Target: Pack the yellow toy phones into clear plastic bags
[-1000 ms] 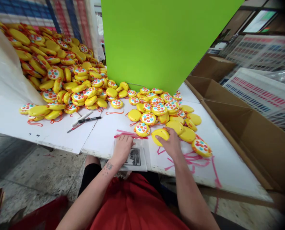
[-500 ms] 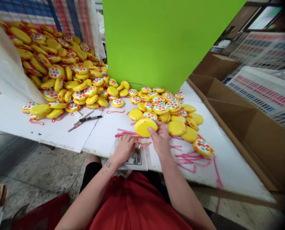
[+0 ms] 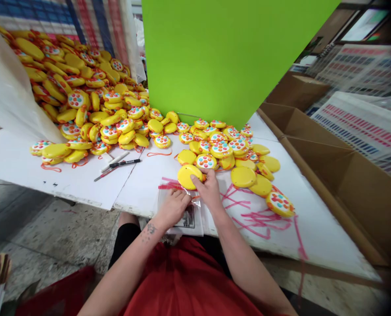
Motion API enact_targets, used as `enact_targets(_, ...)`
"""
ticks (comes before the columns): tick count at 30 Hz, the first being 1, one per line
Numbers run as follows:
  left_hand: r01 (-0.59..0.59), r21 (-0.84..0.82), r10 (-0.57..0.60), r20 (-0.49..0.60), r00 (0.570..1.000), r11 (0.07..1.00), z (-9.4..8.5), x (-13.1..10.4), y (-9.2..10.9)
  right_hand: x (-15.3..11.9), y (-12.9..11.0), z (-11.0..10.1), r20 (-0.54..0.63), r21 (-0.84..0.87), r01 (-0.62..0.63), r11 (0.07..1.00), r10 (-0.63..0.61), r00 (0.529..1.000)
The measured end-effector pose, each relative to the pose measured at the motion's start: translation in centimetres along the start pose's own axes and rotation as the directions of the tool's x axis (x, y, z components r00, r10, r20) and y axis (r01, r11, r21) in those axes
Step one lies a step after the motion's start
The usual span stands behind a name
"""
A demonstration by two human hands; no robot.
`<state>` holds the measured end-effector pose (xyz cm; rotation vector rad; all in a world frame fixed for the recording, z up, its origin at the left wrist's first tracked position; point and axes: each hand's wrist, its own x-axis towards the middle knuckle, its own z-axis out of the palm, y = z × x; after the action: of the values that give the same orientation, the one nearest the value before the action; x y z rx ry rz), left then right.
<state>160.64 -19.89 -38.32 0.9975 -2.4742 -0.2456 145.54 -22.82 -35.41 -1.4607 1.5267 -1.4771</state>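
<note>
My right hand (image 3: 209,188) grips a yellow oval toy (image 3: 185,176) by its right end, thumb on the plain back, which faces up. An orange cord hangs under it near the fingers of my left hand (image 3: 175,206). That hand rests with curled fingers on the upper part of a clear plastic bag (image 3: 198,223) at the table's front edge. Something dark and printed shows inside or beneath the bag. Just behind the held toy lies a loose pile of similar toys (image 3: 221,149), some with coloured dots facing up.
At left, a big heap of yellow toys (image 3: 80,98) spills from a large woven bag. A green panel (image 3: 215,57) stands behind. Pens (image 3: 125,163) lie left of centre, pink strips (image 3: 264,219) on the right. Open cardboard boxes (image 3: 340,184) border the table's right side.
My right hand has carried the yellow toy a little left and toward my left hand. The left hand has shifted slightly on the bag.
</note>
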Motion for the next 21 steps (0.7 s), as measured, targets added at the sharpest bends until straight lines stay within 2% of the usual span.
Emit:
enact_targets(2, 0.051, 0.015, -0.051, -0.017, 0.999, 0.999, 0.0, 0.1, 0.1, -0.1, 0.3, -0.1, 0.008, -0.015, 0.002, 1.0, -0.002, 1.0)
enact_targets(6, 0.078, 0.094, -0.074, -0.047, 0.996, 0.992, 0.1, 0.0, 0.0, -0.4, 1.0, -0.2, 0.049, -0.055, 0.001, 0.999, 0.001, 0.999)
enact_targets(9, 0.136, 0.131, -0.116, -0.149, 0.982, 0.982, 0.0, -0.2, 0.1, -0.7, 0.8, -0.1, 0.109, -0.082, 0.033, 0.996, -0.024, 0.994)
enact_targets(12, 0.165, 0.088, -0.138, -0.252, 0.958, 0.982, -0.3, -0.1, 0.3, -0.9, 0.0, 0.1, 0.265, -0.119, 0.071, 0.99, -0.037, 0.964)
enact_targets(14, 0.165, 0.032, -0.151, -0.27, 0.951, 0.986, -0.4, 0.0, 0.3, -1.0, -0.6, -0.1, 0.385, -0.179, 0.124, 0.976, -0.046, 0.922)
enact_targets(15, 0.172, -0.002, -0.167, -0.263, 0.95, 0.985, -0.5, 0.1, 0.2, -1.1, -0.8, -0.4, 0.409, -0.213, 0.166, 0.963, -0.066, 0.91)
enact_targets(16, 0.188, -0.039, -0.191, -0.252, 0.949, 0.981, -0.5, 0.2, 0.1, -1.1, -0.9, -0.7, 0.396, -0.252, 0.209, 0.945, -0.096, 0.913)
enact_targets(18, 0.231, -0.116, -0.253, -0.227, 0.94, 0.966, -0.4, 0.3, -0.2, -1.2, -0.8, -1.4, 0.276, -0.354, 0.247, 0.902, -0.152, 0.949)
enact_targets(20, 0.273, -0.187, -0.311, -0.216, 0.925, 0.944, -0.3, 0.4, -0.5, -1.5, -0.4, -2.2, 0.17, -0.454, 0.174, 0.874, -0.107, 0.98)
enact_targets(21, 0.284, -0.215, -0.329, -0.213, 0.92, 0.934, -0.2, 0.5, -0.7, -1.7, 0.0, -2.4, 0.154, -0.484, 0.123, 0.866, -0.054, 0.987)
